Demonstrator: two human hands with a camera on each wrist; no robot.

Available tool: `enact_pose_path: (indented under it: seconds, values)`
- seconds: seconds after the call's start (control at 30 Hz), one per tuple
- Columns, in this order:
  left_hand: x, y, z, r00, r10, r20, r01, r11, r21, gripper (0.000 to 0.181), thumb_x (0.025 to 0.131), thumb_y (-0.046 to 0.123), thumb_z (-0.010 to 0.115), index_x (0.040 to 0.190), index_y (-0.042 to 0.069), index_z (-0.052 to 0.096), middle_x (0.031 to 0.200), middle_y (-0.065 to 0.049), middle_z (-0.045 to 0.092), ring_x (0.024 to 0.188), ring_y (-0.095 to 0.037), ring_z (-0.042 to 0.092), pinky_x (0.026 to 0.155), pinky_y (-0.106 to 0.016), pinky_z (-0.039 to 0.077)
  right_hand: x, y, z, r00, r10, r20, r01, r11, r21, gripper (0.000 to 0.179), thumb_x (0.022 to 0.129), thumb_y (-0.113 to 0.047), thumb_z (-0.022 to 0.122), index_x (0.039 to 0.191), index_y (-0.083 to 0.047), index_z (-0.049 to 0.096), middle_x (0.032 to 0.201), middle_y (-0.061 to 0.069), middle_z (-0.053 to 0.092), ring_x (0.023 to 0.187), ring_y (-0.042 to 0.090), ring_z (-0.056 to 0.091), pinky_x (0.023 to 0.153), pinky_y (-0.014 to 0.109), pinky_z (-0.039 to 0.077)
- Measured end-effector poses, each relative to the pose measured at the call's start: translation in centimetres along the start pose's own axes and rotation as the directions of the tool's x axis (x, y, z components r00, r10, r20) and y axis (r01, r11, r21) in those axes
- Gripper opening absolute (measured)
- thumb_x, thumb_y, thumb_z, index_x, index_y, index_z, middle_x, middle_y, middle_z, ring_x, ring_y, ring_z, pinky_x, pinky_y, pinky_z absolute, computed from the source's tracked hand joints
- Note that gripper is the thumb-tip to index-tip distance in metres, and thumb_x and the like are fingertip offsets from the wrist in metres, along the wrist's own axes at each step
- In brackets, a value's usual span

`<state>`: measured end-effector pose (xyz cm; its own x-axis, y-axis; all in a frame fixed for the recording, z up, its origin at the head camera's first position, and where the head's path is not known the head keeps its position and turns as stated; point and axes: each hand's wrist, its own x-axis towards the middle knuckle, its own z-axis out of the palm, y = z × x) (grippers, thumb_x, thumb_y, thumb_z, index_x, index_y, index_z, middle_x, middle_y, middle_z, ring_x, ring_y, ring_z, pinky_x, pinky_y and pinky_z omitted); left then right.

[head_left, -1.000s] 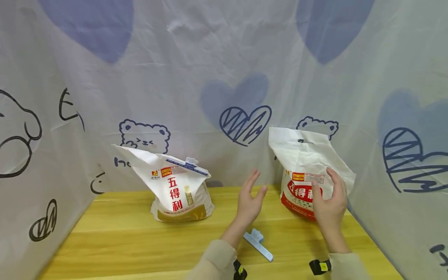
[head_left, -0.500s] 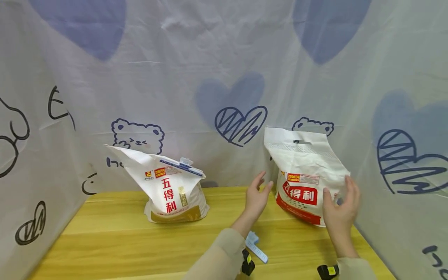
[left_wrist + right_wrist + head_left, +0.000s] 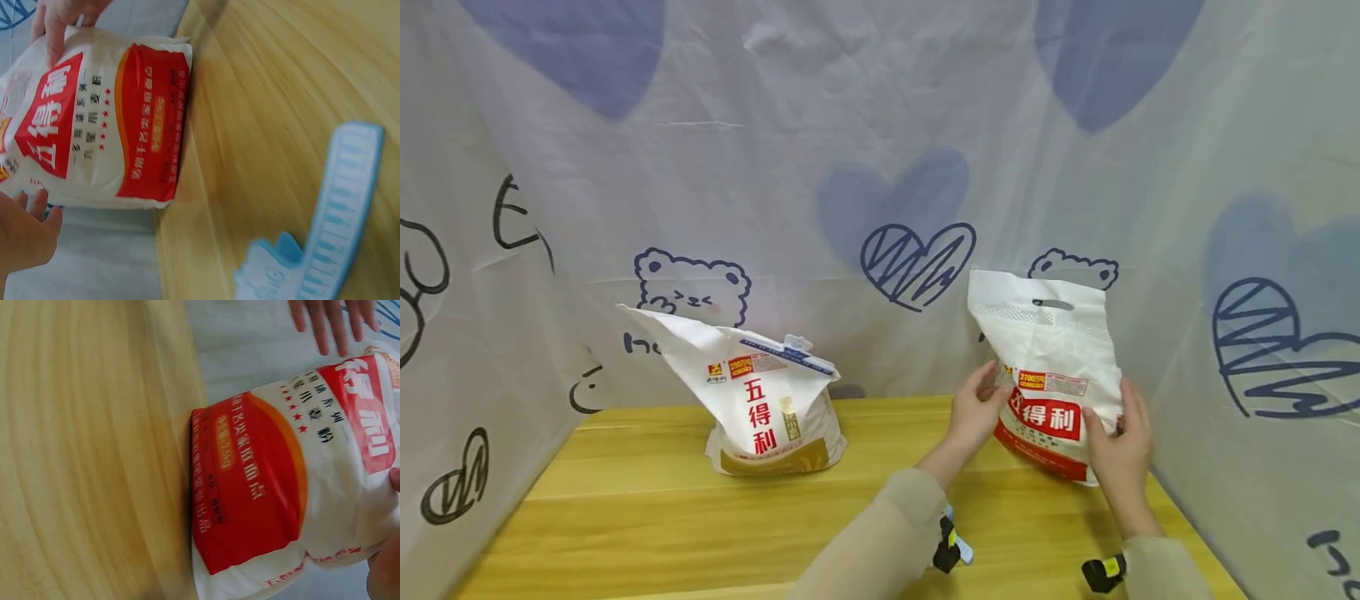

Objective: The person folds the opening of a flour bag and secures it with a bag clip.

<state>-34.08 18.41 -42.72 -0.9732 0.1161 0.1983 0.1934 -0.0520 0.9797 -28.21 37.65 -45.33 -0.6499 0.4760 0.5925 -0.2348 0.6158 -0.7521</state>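
A white and red flour bag (image 3: 1045,342) stands upright at the right of the table, its flat top with a handle slot rising above the filled part. My right hand (image 3: 1122,454) grips its right side, thumb on the printed front and fingers round the edge. At the bag's left side is my left hand (image 3: 976,412), fingers loosely bent; the left wrist view puts these fingertips right at the bag's edge. A light blue sealing clip (image 3: 344,206) with piano-key markings lies on the table, mostly hidden behind my left wrist in the head view.
Another flour bag (image 3: 775,408), white and gold, stands at the left with its top slanting over. A dark blue clip (image 3: 786,356) sits across its upper edge. White cloth with drawn hearts and bears (image 3: 692,287) hangs around the wooden table (image 3: 647,517).
My right hand has moved out from the bag's front to its right side and taken hold there. My left hand has come rightward to the bag's left side, its forearm now covering most of the loose clip.
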Motion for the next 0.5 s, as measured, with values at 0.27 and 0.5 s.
enact_pose_path:
  seconds: [0.27, 0.5]
  values:
    - [0.3, 0.8, 2.3, 0.998, -0.053, -0.039, 0.053, 0.999, -0.003, 0.060, 0.096, 0.014, 0.076, 0.151, 0.009, 0.052, 0.126, -0.006, 0.070, 0.116, -0.022, 0.066, 0.098, -0.038, 0.058, -0.3, 0.5, 0.0, 0.999, 0.029, 0.021, -0.029, 0.999, -0.018, 0.068, 0.097, -0.005, 0.071, 0.158, -0.006, 0.042, 0.159, 0.020, 0.043, 0.132, 0.040, 0.051, 0.099, 0.004, 0.035]
    - [0.7, 0.8, 3.0, 0.994, -0.049, -0.099, 0.060, 0.992, 0.114, 0.051, 0.094, 0.017, 0.079, 0.140, 0.008, 0.059, 0.094, 0.005, 0.065, 0.092, -0.014, 0.064, 0.088, -0.038, 0.059, -0.2, 0.9, 0.2, 1.000, -0.018, 0.015, 0.019, 0.999, -0.042, 0.068, 0.097, -0.005, 0.072, 0.158, -0.008, 0.044, 0.158, 0.019, 0.045, 0.130, 0.038, 0.053, 0.097, 0.003, 0.034]
